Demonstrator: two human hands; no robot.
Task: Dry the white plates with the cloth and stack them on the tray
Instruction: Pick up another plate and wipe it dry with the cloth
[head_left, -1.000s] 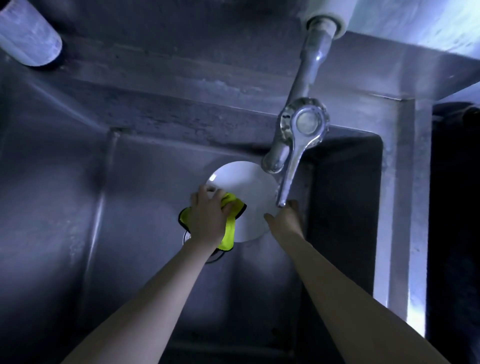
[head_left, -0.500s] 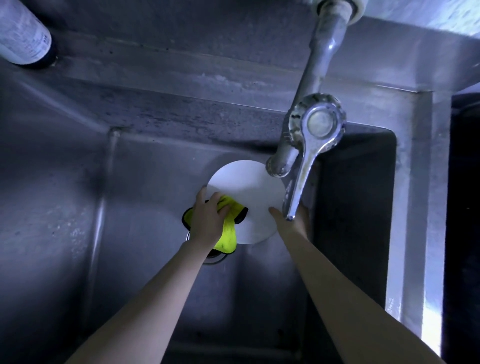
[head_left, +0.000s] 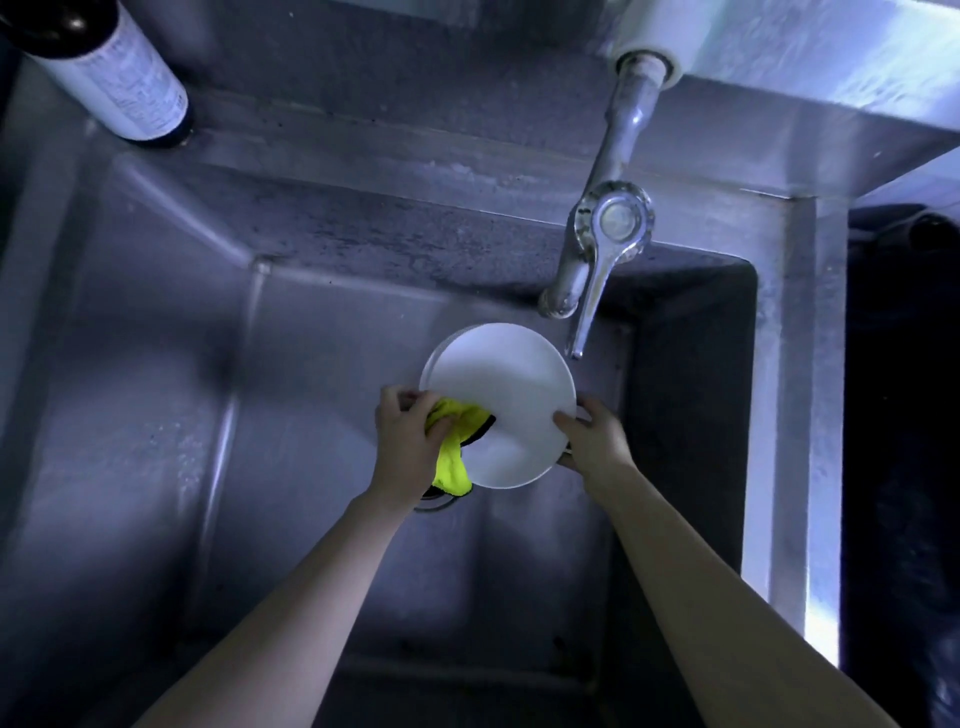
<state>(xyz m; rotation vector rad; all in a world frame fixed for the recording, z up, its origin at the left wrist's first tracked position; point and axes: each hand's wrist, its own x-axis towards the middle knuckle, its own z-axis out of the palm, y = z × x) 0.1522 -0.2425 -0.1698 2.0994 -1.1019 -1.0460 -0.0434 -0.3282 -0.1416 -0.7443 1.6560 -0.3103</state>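
Forearms: we reach both bare forearms from the near edge of the view out over the steel sink (head_left: 156, 415), the left one rising from the lower left, the right one from the lower right.
Left hand: our left hand (head_left: 408, 447) is closed around the bunched yellow cloth (head_left: 452, 457), pressing it against the near-left rim of the white plate (head_left: 501, 400).
Cloth: we see it bright yellow with a dark edge, partly hidden under our fingers, its tail hanging down below the plate's near-left edge.
Right hand: our right hand (head_left: 592, 439) grips the plate at its near-right rim, thumb on the upper face and fingers curled beneath.
Plate: we hold it between both hands above the sink basin, its pale face turned up toward us; a second rim line shows along its far-left edge, and we cannot tell whether that is another plate underneath.
Drain: just beneath the cloth we make out a curved bit of the metal drain ring (head_left: 436, 504) in the sink floor.
Tap: beyond the plate and slightly right, the chrome tap (head_left: 597, 270) hangs over the basin, its lever pointing down toward the plate's far-right rim without touching it.
Bottle: at the far left corner, a dark bottle (head_left: 111, 67) with a pale label stands on the sink ledge.
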